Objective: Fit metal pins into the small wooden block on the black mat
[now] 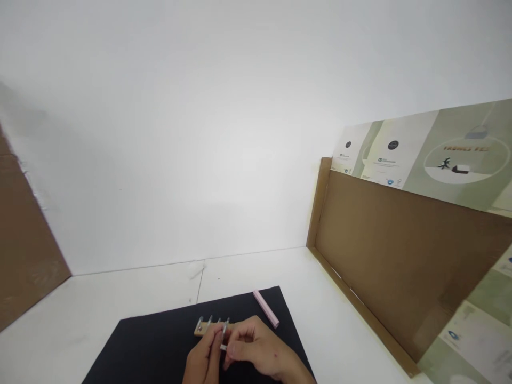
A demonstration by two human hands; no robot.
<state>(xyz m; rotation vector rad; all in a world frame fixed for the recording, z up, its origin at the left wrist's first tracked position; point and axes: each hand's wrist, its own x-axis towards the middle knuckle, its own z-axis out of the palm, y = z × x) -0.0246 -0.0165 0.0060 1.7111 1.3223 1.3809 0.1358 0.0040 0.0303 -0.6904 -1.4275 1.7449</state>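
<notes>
On the black mat lies a small wooden block (199, 328) with several short clear upright pieces in a row, perhaps little tubes. My left hand (203, 356) is at its front, fingers closed round a small clear piece (224, 329) that looks like a thin tube. Close against it, my right hand (262, 349) has thumb and fingers pinched together by a small white tip (223, 347) at the near end of that piece. The fingers hide much of the block and the exact grip. Beyond my right hand rests a pink stick (266, 309), apart from both hands.
The black mat (140, 341) lies on a white table (60, 330) against a white wall (180, 133). A brown cardboard panel (24, 229) stands at left. At right stands an open cardboard box side (392, 245) with printed green and white flaps (400, 149).
</notes>
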